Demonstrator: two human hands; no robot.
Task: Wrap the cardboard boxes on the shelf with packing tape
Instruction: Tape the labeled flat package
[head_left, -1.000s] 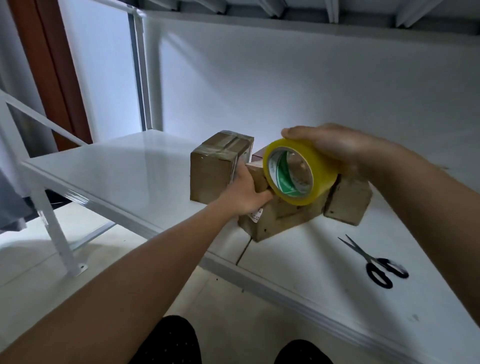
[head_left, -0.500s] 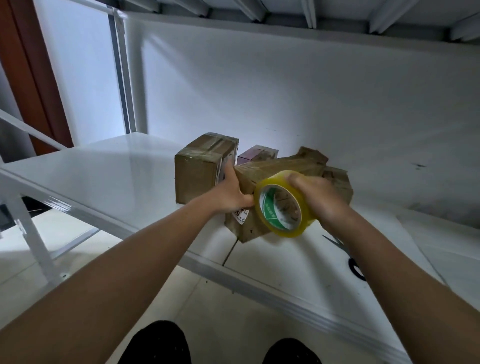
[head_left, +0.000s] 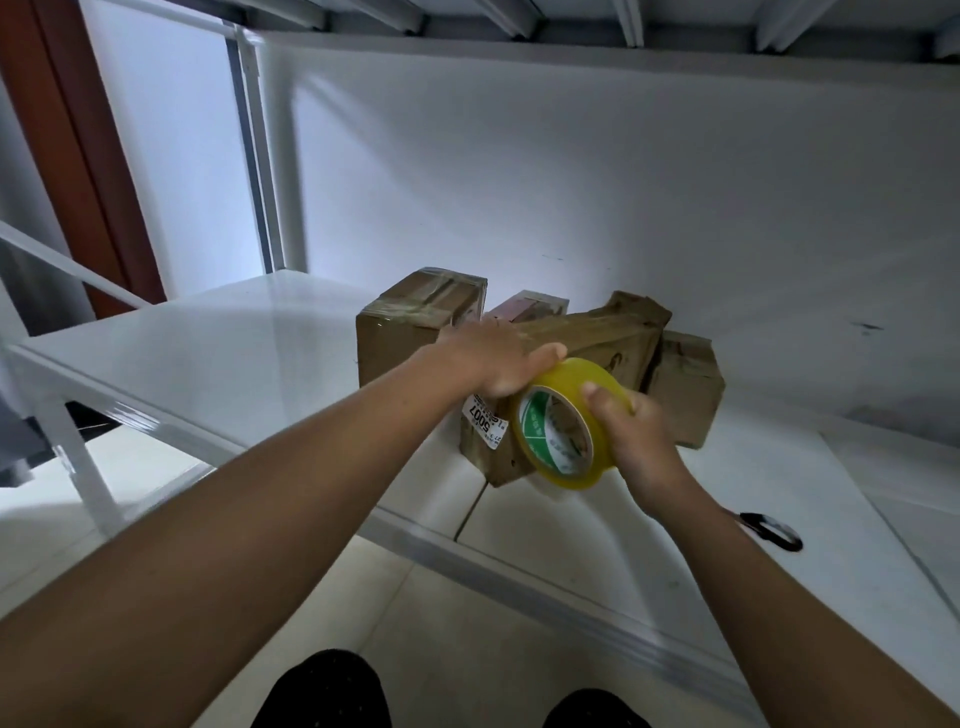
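White shelf, front edge running lower right. Long cardboard box lies on it, long axis from near end at the shelf's front edge back and right toward the wall; near end face carries a white label printed "5007".

Left hand lies palm-down over the box's near top, fingers spread and fairly straight, thumb reaching toward the tape roll; grip released, pressing rather than curling. Forearm comes in from lower left.

Right hand has its grip clenched around the yellow tape roll, thumb on the outer rim, fingers wrapped behind. Roll stands on edge against the box's near right side, open core with green-and-white label facing the camera. Forearm rises from lower right.

Taped box stands just left of the long box, touching or nearly so. Small reddish box behind. Another brown box at right rear. Scissors on the shelf, partly hidden by the right wrist.
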